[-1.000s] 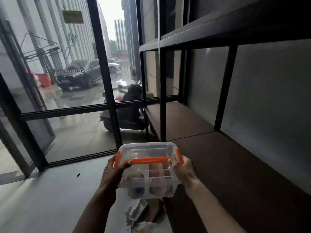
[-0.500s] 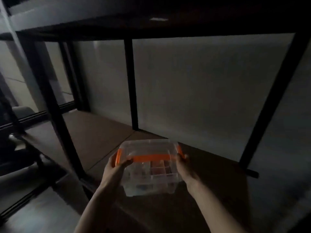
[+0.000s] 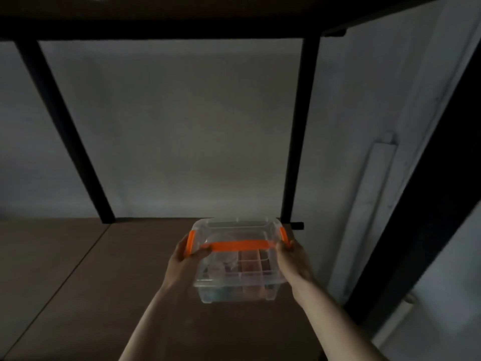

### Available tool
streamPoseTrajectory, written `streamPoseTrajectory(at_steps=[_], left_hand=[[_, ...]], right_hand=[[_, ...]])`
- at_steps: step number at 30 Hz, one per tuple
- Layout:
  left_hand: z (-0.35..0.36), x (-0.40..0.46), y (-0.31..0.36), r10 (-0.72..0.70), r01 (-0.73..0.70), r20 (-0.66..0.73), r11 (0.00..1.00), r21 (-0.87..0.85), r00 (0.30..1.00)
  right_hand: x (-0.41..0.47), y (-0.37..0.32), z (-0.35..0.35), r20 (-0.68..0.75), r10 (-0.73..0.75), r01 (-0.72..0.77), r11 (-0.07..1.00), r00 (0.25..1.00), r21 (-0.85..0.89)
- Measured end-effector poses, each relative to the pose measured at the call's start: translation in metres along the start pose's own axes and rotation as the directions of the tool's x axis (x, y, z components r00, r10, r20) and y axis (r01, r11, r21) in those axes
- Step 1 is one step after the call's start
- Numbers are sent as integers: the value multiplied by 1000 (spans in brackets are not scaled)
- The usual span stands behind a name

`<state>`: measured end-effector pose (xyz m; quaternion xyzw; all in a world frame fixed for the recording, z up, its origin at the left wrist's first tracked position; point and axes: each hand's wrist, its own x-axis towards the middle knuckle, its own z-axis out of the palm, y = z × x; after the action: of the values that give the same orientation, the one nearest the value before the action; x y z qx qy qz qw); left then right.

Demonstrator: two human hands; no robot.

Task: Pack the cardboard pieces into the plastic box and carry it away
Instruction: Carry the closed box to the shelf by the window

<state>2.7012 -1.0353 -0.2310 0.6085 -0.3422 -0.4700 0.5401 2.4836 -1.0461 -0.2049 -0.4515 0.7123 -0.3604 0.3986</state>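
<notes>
A clear plastic box (image 3: 235, 282) with an orange handle and orange side clips is held over a brown shelf board (image 3: 104, 269). Its lid is closed. Brownish cardboard pieces (image 3: 251, 261) show dimly through the clear walls. My left hand (image 3: 186, 261) grips the box's left side at the orange clip. On the opposite side, my right hand (image 3: 294, 259) grips it at the other clip. I cannot tell whether the box's bottom touches the board.
Black metal uprights (image 3: 299, 126) and a dark upper shelf (image 3: 182, 16) frame the bay. A pale wall (image 3: 169, 126) closes the back. A white conduit strip (image 3: 369, 204) runs down the wall at right. The scene is dim.
The view has swung right from the window toward the shelf bay. The box, held in both hands, has moved over the brown shelf board near the right upright.
</notes>
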Motion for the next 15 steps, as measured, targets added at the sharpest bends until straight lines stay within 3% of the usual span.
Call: streamPoseTrajectory(at_steps=[7, 15], left_hand=[[-3, 10, -37, -36, 35, 30, 999, 26, 999], [-23, 10, -98, -88, 83, 44, 991, 106, 995]], right_hand=[[3, 31, 16, 2, 75, -75, 996, 997, 38], [-6, 63, 42, 107, 156, -155, 988, 982, -26]])
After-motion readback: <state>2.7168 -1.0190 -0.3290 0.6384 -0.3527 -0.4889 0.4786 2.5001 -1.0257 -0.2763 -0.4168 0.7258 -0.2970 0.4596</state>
